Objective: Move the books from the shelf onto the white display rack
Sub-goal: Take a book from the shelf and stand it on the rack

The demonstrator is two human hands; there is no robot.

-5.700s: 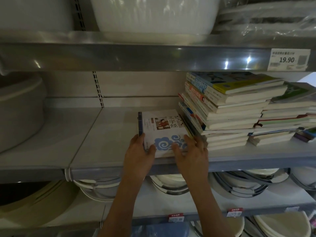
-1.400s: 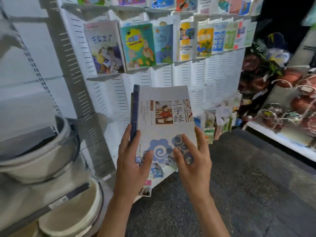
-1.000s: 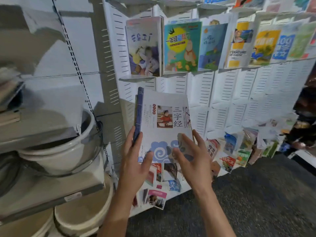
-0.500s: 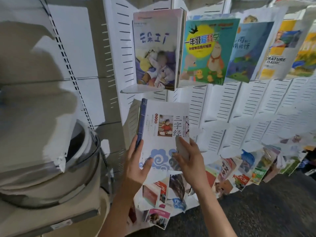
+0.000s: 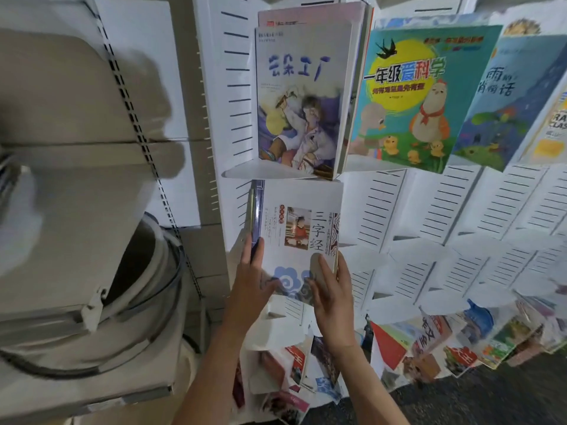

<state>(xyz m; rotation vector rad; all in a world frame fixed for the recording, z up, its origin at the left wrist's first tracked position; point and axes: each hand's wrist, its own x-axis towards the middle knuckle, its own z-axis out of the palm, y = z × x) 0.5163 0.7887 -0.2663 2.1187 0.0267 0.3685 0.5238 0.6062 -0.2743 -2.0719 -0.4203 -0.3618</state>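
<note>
A white book with a dark blue spine, a small picture and blue cloud swirls (image 5: 299, 234) stands upright against the white display rack (image 5: 429, 216), directly under a small ledge holding another book. My left hand (image 5: 250, 289) grips its lower left edge at the spine. My right hand (image 5: 329, 289) holds its lower right corner, thumb across the cover. The book's bottom edge is hidden behind my hands.
A pale book with a child on the cover (image 5: 302, 99) and a teal book with chickens (image 5: 411, 96) fill the ledges above. Several more books (image 5: 429, 342) sit on the lower tiers. A grey metal shelf with white tubs (image 5: 144, 277) stands on the left.
Both hands have carried the book from the grey shelf across to the rack. In the last second it rose and moved in under the ledge as the view closed on the rack.
</note>
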